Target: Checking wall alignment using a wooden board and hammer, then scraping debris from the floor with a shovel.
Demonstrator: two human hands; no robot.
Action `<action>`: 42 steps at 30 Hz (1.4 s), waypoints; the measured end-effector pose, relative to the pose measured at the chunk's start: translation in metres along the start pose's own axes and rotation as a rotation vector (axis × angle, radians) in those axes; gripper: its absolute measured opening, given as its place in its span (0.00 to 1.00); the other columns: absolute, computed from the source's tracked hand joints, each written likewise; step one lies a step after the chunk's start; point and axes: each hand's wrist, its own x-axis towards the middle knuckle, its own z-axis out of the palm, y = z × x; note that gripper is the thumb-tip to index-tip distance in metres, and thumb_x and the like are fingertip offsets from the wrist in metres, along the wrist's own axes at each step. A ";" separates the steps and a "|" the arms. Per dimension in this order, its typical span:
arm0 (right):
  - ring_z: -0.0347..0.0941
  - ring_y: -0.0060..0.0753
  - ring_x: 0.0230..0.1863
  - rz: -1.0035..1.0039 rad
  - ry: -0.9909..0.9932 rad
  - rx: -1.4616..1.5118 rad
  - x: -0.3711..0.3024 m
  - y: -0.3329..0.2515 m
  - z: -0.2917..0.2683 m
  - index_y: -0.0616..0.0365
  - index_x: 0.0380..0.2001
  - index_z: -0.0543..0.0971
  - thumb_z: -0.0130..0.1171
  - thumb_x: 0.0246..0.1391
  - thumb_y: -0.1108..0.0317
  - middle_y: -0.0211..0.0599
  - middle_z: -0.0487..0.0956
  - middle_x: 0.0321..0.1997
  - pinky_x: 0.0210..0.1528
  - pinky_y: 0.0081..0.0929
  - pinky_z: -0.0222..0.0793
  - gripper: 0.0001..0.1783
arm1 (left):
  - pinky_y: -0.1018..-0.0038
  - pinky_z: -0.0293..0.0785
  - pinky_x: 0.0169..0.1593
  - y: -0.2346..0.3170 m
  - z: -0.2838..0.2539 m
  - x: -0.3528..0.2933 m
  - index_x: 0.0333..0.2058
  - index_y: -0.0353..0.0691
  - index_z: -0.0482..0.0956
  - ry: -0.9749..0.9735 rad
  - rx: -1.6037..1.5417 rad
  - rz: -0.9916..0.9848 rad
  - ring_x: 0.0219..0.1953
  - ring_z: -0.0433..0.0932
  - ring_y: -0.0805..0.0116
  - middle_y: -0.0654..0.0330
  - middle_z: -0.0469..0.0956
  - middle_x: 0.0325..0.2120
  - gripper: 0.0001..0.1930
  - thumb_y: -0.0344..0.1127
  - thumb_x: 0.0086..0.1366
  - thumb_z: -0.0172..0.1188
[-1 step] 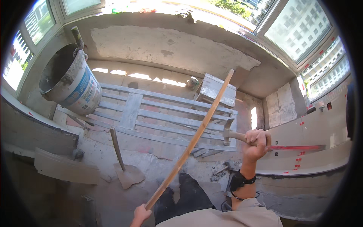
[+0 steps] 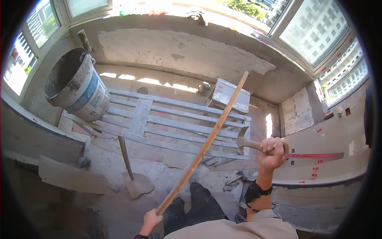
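Note:
My left hand (image 2: 151, 220), low in the picture, is closed round the near end of a long wooden strip (image 2: 202, 153). The strip slants up and to the right, crossing in front of a grey slatted bench-like frame (image 2: 139, 115). Its far end overlaps a dusty box-shaped stool (image 2: 229, 95) in this view; whether they touch I cannot tell. Off to the right, my right hand (image 2: 274, 151) is wrapped round the handle of a claw hammer (image 2: 241, 141). The hammer head points left, a little apart from the strip in the picture.
A mortar-stained white bucket (image 2: 93, 97) stands at the frame's left end, with a handle (image 2: 84, 41) sticking out. A long-handled flat-bladed tool (image 2: 137, 186) lies near my legs. Rubble and a second hammer-like tool (image 2: 243, 174) are on the dusty floor. Windows (image 2: 310, 32) line the far wall.
The whole view has shifted slightly. My left hand and wrist show a little more at the lower edge, and the right hand with the hammer sits slightly farther right. Both grips are unchanged.

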 end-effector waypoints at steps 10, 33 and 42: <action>0.55 0.25 0.14 0.075 -0.043 0.106 0.032 -0.051 -0.077 0.55 0.23 0.63 0.44 0.57 0.72 0.31 0.63 0.16 0.20 0.26 0.59 0.09 | 0.55 0.74 0.48 0.210 -0.066 0.133 0.39 0.32 0.77 0.262 0.077 0.338 0.43 0.77 0.41 0.39 0.77 0.38 0.18 0.39 0.51 0.60; 0.59 0.30 0.15 0.520 -0.392 0.381 0.035 0.000 -0.025 0.59 0.20 0.64 0.40 0.53 0.78 0.35 0.65 0.15 0.21 0.32 0.62 0.09 | 0.65 0.71 0.55 0.289 -0.082 0.108 0.58 0.38 0.70 0.413 -0.561 0.828 0.53 0.74 0.51 0.48 0.74 0.52 0.26 0.28 0.59 0.60; 0.58 0.29 0.14 0.733 -0.578 0.567 0.035 -0.002 0.015 0.59 0.18 0.65 0.40 0.49 0.79 0.34 0.65 0.13 0.20 0.32 0.62 0.09 | 0.66 0.76 0.43 0.287 -0.102 0.057 0.45 0.40 0.79 0.399 -0.324 1.018 0.39 0.81 0.54 0.52 0.82 0.36 0.14 0.24 0.58 0.60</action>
